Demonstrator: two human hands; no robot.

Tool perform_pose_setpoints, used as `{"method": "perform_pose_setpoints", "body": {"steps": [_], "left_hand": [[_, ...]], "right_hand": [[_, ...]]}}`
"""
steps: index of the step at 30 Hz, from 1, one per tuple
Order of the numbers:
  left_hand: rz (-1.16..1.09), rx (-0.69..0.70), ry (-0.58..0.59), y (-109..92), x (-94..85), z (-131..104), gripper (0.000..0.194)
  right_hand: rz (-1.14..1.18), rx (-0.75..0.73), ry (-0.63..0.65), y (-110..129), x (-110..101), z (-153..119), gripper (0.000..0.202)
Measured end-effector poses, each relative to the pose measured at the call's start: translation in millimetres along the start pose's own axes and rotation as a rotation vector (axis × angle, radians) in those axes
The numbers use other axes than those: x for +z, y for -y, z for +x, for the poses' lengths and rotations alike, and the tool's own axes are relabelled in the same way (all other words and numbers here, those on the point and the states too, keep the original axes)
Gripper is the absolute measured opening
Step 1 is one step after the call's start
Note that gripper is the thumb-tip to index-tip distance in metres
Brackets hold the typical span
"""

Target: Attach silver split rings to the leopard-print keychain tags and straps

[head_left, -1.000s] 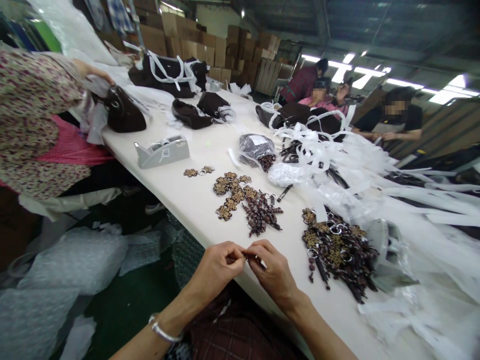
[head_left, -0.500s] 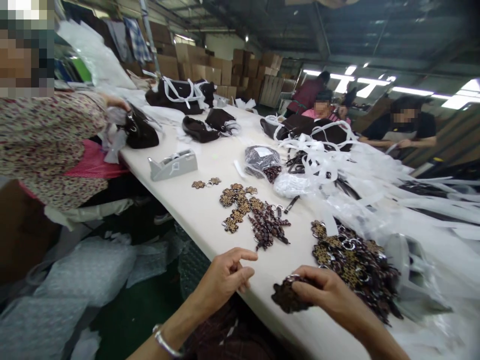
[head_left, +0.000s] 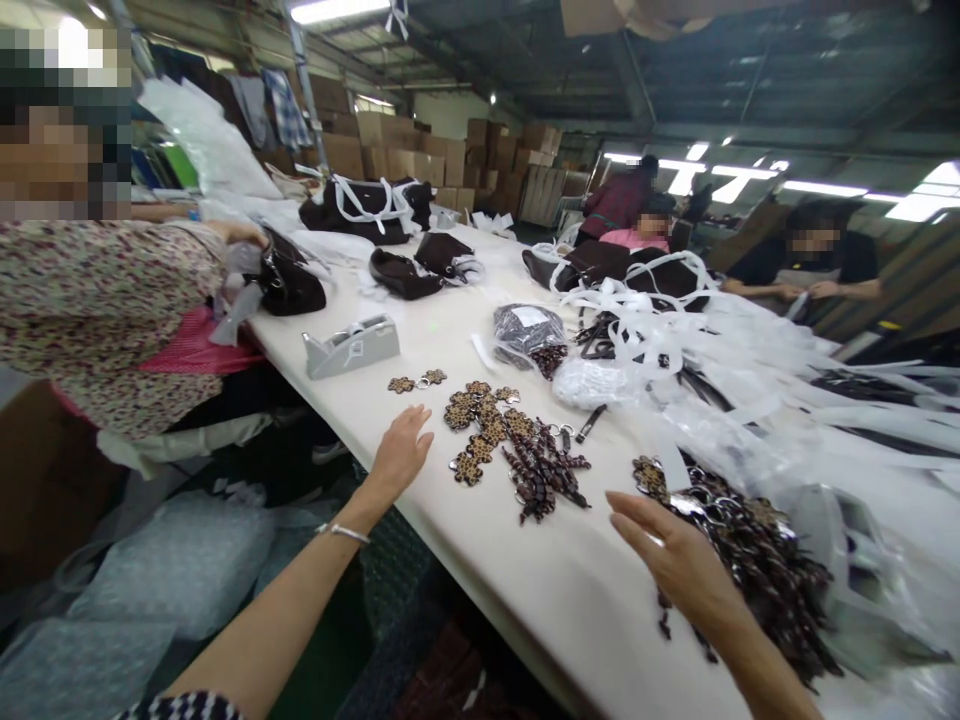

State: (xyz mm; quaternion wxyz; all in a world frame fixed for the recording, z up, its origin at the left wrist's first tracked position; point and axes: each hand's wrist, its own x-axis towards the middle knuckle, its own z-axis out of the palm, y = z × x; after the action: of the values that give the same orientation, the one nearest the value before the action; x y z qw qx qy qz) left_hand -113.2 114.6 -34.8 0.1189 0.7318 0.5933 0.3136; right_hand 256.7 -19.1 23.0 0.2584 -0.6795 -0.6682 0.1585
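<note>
Head view: left hand [head_left: 401, 458], grip spread, nothing visible in it, over the surface [head_left: 544, 580] at its left edge. Right hand [head_left: 679, 550], grip loosely extended, no object visible in it, partly covers the heaped charms [head_left: 772, 580]. Flower charms [head_left: 491, 425] and beaded tassels [head_left: 541, 475] lie between the hands. Bare room runs from tassels to near edge. Tape dispenser [head_left: 354, 350] stands beside the left edge.
</note>
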Motion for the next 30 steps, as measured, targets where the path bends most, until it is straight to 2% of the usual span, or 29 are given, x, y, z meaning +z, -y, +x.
{"method": "perform_pose_setpoints", "body": {"steps": [2, 5, 7, 10, 17, 23, 26, 30], "left_hand": [[0.028, 0.003, 0.018, 9, 7.2, 20, 0.044], [0.052, 0.030, 0.073, 11, 19.6, 35, 0.045], [0.061, 0.053, 0.120, 6, 28.5, 37, 0.045], [0.067, 0.097, 0.190, -4, 39.0, 33, 0.045], [0.107, 0.175, 0.221, -34, 43.5, 41, 0.028], [0.100, 0.314, 0.287, -65, 61.0, 54, 0.035], [0.095, 0.328, 0.327, -73, 67.4, 54, 0.031], [0.047, 0.311, 0.349, -75, 64.9, 51, 0.028]], "right_hand": [[0.013, -0.032, -0.032, -1, 35, 15, 0.043], [0.014, -0.059, -0.111, -6, 79, 32, 0.048], [0.036, -0.105, -0.146, -7, 100, 35, 0.042], [0.082, -0.190, -0.189, -4, 117, 33, 0.032], [0.198, -0.251, -0.239, -2, 118, 27, 0.017], [0.232, -0.192, -0.301, -1, 115, 28, 0.017], [0.243, -0.146, -0.371, -1, 114, 26, 0.017], [0.244, -0.101, -0.416, 0, 111, 25, 0.015]]}}
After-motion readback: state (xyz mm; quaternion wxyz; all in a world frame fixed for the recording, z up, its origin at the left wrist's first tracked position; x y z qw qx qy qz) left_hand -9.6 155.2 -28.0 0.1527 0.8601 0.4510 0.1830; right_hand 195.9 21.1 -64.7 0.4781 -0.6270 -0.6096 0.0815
